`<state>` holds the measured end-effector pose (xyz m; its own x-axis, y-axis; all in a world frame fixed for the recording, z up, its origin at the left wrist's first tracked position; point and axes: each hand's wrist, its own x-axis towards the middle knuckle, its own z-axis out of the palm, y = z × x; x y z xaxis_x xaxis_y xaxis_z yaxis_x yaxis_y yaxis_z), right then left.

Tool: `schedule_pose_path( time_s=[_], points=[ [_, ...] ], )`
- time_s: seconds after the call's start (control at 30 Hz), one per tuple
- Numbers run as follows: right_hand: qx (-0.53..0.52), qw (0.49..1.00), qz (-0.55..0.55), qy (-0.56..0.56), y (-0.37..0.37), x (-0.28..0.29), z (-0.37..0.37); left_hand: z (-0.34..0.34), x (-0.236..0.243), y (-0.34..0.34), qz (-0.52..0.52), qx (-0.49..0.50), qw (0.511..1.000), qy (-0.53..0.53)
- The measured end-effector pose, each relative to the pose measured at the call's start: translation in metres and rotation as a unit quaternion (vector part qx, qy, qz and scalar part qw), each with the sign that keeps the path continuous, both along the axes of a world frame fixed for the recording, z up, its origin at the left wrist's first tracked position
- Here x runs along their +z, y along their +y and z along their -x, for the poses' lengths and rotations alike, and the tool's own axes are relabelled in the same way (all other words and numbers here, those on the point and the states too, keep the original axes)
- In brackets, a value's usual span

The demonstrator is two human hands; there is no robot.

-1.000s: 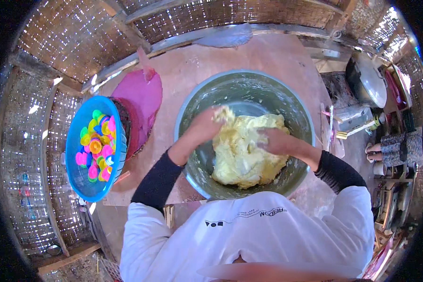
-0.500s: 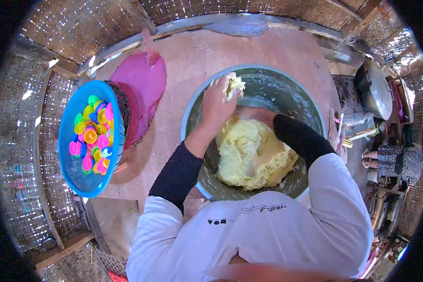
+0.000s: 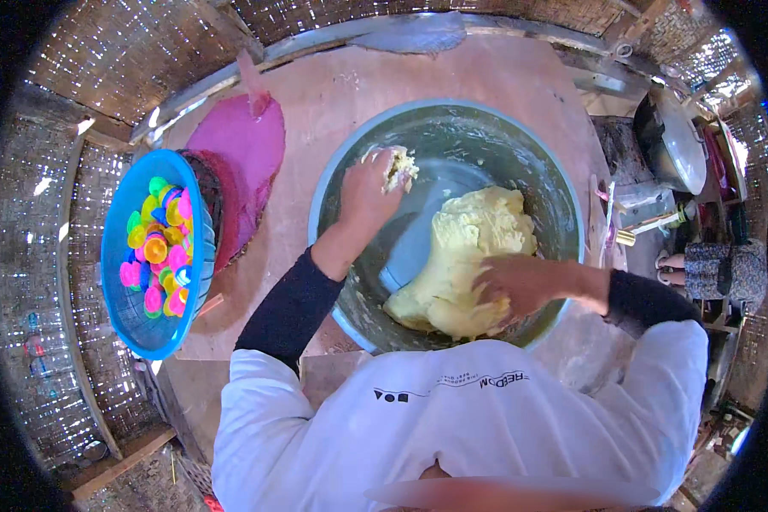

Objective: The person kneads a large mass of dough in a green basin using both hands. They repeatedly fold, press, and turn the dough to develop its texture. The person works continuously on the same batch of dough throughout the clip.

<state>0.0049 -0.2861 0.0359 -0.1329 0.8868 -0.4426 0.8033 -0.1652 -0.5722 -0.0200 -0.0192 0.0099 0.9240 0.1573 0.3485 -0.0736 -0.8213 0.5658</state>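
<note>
A big mass of pale yellow dough lies in the right and near part of a wide green basin. My right hand grips the dough on its near right side, fingers curled into its surface. Over the basin's left side, apart from the main mass, my left hand is raised with fingers curled round sticky dough bits. The palm side of this hand is mostly hidden. Smears of dough coat the basin's inner wall.
A blue plastic basket of colourful small plastic cups stands at the left beside a pink sheet. The basin rests on a wooden table. A lidded pot and another person are at the right.
My right hand has moved from the dough's far side to its near right side. The dough has shifted and stretched toward the far right. My left hand stays raised with dough on its fingers.
</note>
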Motion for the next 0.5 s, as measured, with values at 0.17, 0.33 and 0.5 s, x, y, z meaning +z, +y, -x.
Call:
schedule_pose_path(
  time_s=[0.17,0.33,0.5],
  points=[
    [-0.140,0.956,-0.058,-0.251,-0.017,-0.036,0.003,-0.001,0.008,-0.017,0.049,-0.016,0.999,0.009],
    [-0.228,0.943,-0.047,-0.239,0.050,-0.084,-0.021,-0.001,0.016,-0.023,0.075,-0.004,0.997,-0.018],
    [-0.329,0.911,0.083,-0.233,0.105,-0.104,-0.052,0.002,0.014,-0.026,0.095,0.031,0.995,-0.018]
  ],
)
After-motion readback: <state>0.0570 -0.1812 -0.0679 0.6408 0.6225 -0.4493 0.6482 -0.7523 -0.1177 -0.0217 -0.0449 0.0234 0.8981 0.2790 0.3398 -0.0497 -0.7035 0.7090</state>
